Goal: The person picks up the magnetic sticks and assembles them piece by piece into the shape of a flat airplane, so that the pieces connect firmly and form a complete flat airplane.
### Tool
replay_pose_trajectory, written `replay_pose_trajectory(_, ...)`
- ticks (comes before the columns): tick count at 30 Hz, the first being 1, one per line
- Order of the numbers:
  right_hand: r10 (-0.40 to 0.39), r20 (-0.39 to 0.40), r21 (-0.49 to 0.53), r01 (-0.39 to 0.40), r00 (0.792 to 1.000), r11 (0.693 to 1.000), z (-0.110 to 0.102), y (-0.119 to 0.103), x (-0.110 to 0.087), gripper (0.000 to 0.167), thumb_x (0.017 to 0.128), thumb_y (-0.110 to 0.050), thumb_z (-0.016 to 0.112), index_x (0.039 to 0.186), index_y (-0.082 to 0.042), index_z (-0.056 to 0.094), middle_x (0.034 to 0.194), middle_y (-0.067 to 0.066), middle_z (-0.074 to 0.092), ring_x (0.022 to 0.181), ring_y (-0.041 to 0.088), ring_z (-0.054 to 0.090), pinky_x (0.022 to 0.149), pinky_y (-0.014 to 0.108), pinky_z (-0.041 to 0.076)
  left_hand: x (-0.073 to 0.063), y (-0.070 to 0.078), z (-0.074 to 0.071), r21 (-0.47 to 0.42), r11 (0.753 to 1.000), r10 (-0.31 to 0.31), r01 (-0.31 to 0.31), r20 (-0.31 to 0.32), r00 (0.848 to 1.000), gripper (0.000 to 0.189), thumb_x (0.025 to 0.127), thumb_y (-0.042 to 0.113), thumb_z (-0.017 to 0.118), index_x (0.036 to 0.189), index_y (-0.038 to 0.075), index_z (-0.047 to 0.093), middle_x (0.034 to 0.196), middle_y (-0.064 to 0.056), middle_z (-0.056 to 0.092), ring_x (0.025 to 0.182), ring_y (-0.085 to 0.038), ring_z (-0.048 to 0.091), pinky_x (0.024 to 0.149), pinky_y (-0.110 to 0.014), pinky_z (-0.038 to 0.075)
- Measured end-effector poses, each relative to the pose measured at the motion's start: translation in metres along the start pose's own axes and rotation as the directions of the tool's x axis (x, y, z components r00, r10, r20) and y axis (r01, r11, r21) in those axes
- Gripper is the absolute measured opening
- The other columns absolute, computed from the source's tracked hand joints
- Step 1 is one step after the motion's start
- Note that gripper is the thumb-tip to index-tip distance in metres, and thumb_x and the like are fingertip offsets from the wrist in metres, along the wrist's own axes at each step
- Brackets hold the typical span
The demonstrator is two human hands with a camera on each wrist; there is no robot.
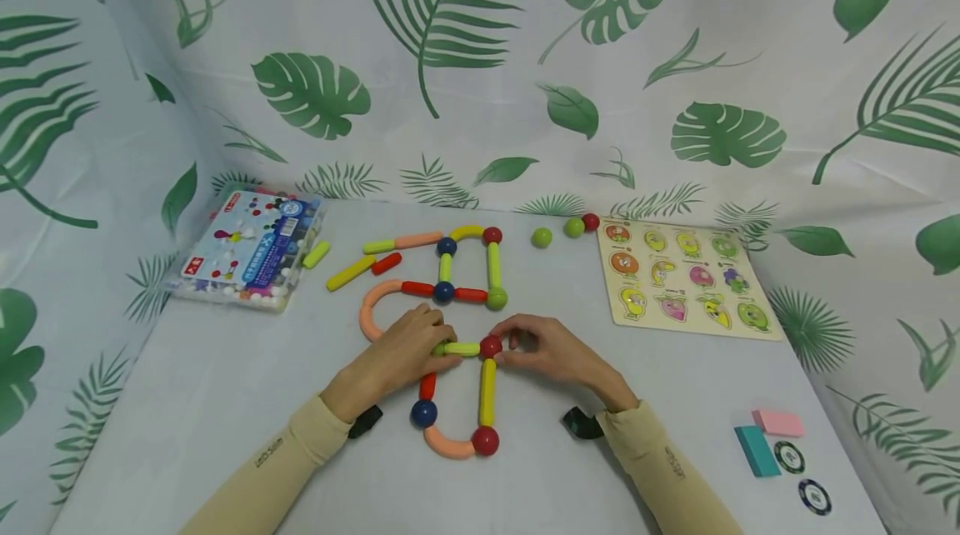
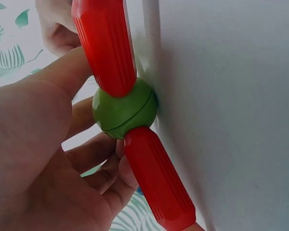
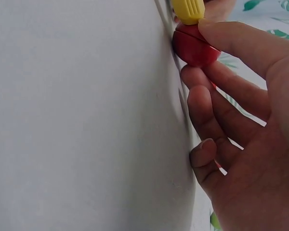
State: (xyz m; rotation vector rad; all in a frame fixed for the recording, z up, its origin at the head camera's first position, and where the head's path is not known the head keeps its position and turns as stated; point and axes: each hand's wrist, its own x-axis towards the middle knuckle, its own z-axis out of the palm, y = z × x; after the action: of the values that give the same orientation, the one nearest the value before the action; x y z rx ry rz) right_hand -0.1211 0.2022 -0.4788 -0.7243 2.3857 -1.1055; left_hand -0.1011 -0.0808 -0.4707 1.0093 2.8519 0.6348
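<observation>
In the head view my left hand [image 1: 408, 345] curls over the left end of a short yellow-green magnetic rod [image 1: 461, 348]. The left wrist view shows its thumb and fingers around a green ball [image 2: 125, 108], which joins two red rods [image 2: 159, 178]. My right hand [image 1: 551, 349] pinches a red ball [image 1: 491, 347] at the rod's other end, between thumb and fingertips. From that red ball a yellow rod [image 1: 487, 393] runs down to another red ball [image 1: 485, 441]. A peach curved rod [image 1: 448, 444] links it to a dark blue ball [image 1: 423, 413].
Behind the hands, a second loop of rods joins at a blue ball [image 1: 444, 292]. Loose rods, including a yellow one [image 1: 351, 272], lie near a clear box [image 1: 247, 247]. Green balls [image 1: 542, 237], a fruit board [image 1: 686, 277], blocks [image 1: 757, 450] and chips [image 1: 814, 497] lie on the right.
</observation>
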Motion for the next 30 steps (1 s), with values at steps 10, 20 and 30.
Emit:
replay_pose_trajectory(10, 0.000, -0.009, -0.021, 0.000, 1.000, 1.000, -0.0017, 0.0032, 0.0010, 0.034, 0.091, -0.034, 0.077, 0.124, -0.031, 0.066, 0.102, -0.010, 0.064, 0.094, 0.014, 0.058, 0.081, 0.025, 0.049, -0.0013, 0.0029, 0.0020, 0.021, 1.000, 0.002, -0.002, -0.009, 1.000, 0.027, 0.092, 0.035, 0.076, 0.110, 0.014, 0.076, 0.094, 0.002, 0.063, 0.087, -0.011, 0.048, 0.077, -0.025, 0.047)
replay_pose_trajectory(20, -0.020, -0.021, -0.023, 0.019, 1.000, 1.000, -0.0016, 0.0041, 0.0017, 0.035, 0.091, -0.035, 0.076, 0.124, -0.029, 0.066, 0.101, -0.010, 0.064, 0.094, 0.015, 0.058, 0.082, 0.026, 0.049, -0.0019, 0.0032, -0.0003, -0.015, 1.000, -0.010, 0.009, -0.023, 1.000, 0.026, 0.092, 0.033, 0.076, 0.109, 0.014, 0.076, 0.096, 0.001, 0.065, 0.088, -0.012, 0.049, 0.079, -0.027, 0.048)
replay_pose_trajectory(30, -0.019, -0.020, -0.023, 0.018, 1.000, 1.000, -0.0002, 0.0058, 0.0016, 0.035, 0.091, -0.036, 0.076, 0.124, -0.030, 0.066, 0.101, -0.010, 0.063, 0.095, 0.014, 0.058, 0.082, 0.026, 0.049, -0.0025, 0.0039, -0.0024, -0.042, 0.999, -0.028, 0.029, 0.021, 0.999, 0.029, 0.092, 0.034, 0.076, 0.112, 0.013, 0.075, 0.098, 0.000, 0.065, 0.090, -0.013, 0.049, 0.081, -0.029, 0.047)
